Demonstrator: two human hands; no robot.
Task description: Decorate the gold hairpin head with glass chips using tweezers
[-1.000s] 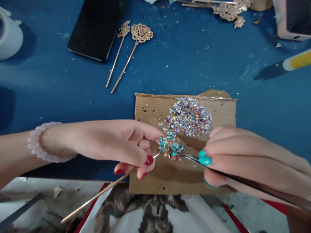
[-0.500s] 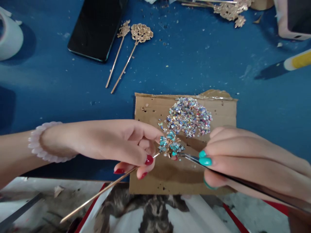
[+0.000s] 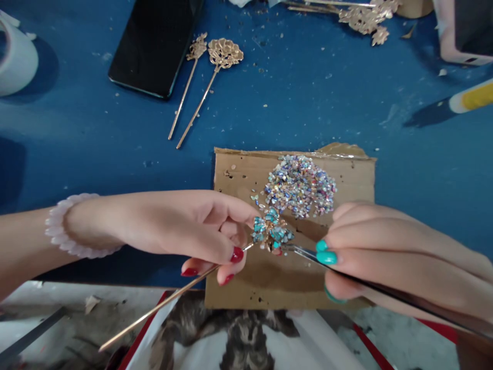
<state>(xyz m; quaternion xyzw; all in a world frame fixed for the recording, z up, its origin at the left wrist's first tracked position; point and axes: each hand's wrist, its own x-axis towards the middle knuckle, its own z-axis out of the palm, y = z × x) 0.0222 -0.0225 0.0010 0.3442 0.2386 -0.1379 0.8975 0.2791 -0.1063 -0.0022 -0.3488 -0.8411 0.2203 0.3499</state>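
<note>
My left hand (image 3: 192,226) is closed around the gold stem of a hairpin (image 3: 272,230), whose flower-shaped head carries turquoise chips. The stem slants down to the lower left past my fingers. In my right hand (image 3: 385,252) a pair of tweezers (image 3: 308,253) is pinched, its tips at the lower right edge of the hairpin's head. Whether the tips grip a chip is too small to tell. Just behind the head, a pile of shiny multicoloured shell chips (image 3: 300,185) lies on a piece of cardboard (image 3: 239,174).
Two gold hairpins (image 3: 225,54) lie beside a black phone (image 3: 154,46) on the blue table (image 3: 115,149). More gold hairpins (image 3: 365,18) are at the back. A white roll (image 3: 17,61) stands far left; a yellow-and-white tube (image 3: 473,96) and a pale device (image 3: 462,31) sit at right.
Almost nothing differs. The lower end of the hairpin's stem has shifted slightly right and up, and the tweezers stay at the head.
</note>
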